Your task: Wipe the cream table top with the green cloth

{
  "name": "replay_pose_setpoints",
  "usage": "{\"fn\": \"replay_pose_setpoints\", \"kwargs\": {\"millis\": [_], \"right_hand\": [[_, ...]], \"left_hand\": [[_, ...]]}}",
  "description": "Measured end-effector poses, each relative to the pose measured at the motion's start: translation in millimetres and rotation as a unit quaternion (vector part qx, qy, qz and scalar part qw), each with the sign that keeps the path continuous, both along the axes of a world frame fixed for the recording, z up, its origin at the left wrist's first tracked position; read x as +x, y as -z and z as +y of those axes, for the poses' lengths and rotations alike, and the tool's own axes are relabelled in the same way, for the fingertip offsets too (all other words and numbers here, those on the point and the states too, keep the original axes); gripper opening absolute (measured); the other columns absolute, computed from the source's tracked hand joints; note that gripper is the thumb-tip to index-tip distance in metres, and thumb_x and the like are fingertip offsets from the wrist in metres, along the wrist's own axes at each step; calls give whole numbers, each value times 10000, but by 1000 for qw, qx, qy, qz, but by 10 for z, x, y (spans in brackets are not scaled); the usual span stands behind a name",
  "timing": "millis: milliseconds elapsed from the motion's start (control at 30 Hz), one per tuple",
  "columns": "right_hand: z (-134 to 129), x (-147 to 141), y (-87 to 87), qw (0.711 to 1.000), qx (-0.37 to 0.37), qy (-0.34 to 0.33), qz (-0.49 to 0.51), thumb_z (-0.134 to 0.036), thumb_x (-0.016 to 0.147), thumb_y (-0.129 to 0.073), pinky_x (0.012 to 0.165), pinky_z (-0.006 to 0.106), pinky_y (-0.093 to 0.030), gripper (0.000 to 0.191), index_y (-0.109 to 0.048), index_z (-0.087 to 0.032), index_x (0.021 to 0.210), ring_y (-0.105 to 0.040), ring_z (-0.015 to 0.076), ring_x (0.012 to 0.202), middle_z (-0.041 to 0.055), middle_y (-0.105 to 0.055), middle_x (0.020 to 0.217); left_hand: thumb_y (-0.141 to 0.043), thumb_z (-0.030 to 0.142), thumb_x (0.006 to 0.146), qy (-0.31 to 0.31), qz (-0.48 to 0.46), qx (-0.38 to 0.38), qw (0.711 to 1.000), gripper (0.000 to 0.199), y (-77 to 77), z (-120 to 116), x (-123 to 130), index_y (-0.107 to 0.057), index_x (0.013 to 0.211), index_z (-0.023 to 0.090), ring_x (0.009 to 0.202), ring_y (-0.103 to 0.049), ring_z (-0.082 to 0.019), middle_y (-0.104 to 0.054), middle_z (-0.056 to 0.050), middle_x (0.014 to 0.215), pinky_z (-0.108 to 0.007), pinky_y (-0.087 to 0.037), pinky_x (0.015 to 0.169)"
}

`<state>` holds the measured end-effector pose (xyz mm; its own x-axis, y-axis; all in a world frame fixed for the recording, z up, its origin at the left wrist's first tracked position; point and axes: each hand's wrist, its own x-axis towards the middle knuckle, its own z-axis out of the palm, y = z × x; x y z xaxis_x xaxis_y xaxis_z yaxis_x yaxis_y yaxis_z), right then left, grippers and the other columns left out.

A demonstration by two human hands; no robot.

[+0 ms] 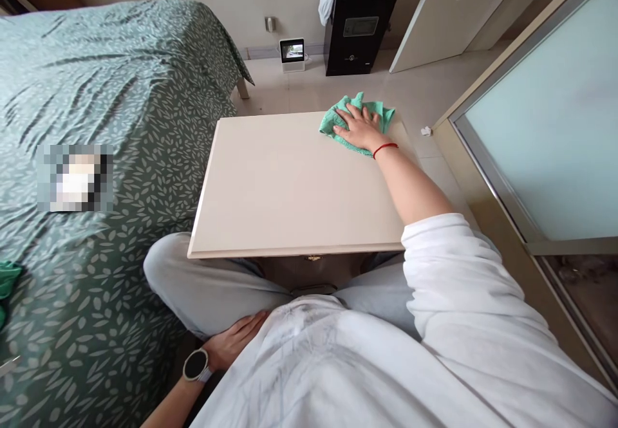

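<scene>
On the far right corner of a cream tabletop (290, 183) lies a crumpled green cleaning cloth (333, 119). My right hand (362, 129) bears down on this cloth, palm down, with bent fingers spread over its folds and holding it against the surface. A red string bracelet circles that wrist. My left hand (236, 341) rests on my thigh near my waist, holding nothing, its fingers stretched out and their tips partly hidden by my shirt. A round-faced watch (196, 365) is on the left wrist.
To the left is a bed with a green leaf-patterned cover (145, 119). A small lit screen (292, 55) and a black cabinet (360, 29) topped with clothes stand by the wall. A frosted glass panel (545, 106) is at the right. White crumpled paper (425, 131) lies on the floor.
</scene>
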<state>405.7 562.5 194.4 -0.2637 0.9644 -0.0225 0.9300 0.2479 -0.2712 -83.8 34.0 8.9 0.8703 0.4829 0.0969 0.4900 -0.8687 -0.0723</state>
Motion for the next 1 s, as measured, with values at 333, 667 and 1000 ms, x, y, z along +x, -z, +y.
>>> {"fn": "replay_pose_setpoints", "kwargs": {"millis": [333,667,1000], "right_hand": [[-2375,63,68,947,27,-320,10,-684,1056,-746,1459,856,-309,902,-515,-518,1912,-361,542,1848,-6,-374,2043],[-1259,565,74,984,6,-179,-17,-750,1149,-492,1447,877,-275,858,-563,-350,1905,-392,549,1823,79,-397,2032],[-316,803,-6,997,14,80,-8,-587,1170,-382,1380,908,-284,910,-461,-120,1948,-285,662,1815,267,-257,2049]], "left_hand": [[-492,261,1221,35,32,-27,999,704,-233,116,51,-449,1907,107,1327,-864,-259,-891,-179,1495,-291,-563,1212],[-435,180,1209,18,17,-19,999,545,-311,133,77,-923,1450,146,1303,-866,-229,-937,-151,1398,-291,-542,1259],[-494,195,1159,-8,-6,-5,1000,531,-83,-8,63,-879,1518,124,1412,-810,-256,-922,-171,1444,-330,-530,1299]]}}
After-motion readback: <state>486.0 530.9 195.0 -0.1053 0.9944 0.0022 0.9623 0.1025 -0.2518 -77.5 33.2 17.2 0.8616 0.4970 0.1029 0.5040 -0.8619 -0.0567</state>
